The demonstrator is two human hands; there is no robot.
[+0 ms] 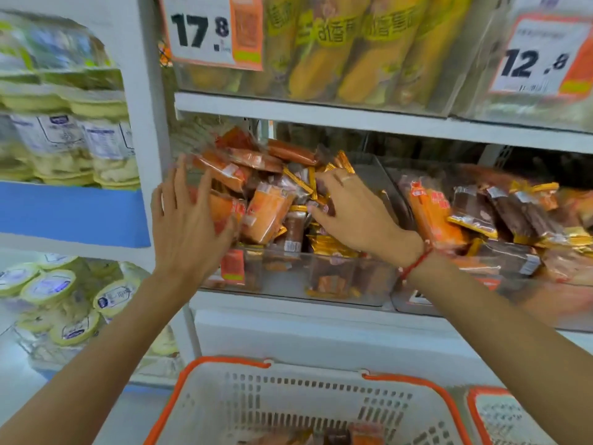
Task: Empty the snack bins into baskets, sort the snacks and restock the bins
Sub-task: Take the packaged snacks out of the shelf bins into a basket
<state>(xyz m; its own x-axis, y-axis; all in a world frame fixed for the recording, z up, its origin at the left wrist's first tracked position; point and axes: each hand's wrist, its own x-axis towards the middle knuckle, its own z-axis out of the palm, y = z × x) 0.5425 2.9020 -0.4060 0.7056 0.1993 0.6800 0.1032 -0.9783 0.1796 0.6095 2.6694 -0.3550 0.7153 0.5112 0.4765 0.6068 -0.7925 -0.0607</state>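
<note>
Shelving (353,118) carries a clear snack bin (288,277) heaped above its rim with orange and gold snack packets (266,210); a white basket (288,403) with orange rim stands below, a few packets already in it. Left hand (186,226) presses the heap's left flank, fingers straight and spread. Right hand (356,210) reaches into the heap, fingers curled among the packets; whether they grip one cannot be told. Risk: the overfilled heap may slide over the front rim and miss the basket if scooped carelessly.
</note>
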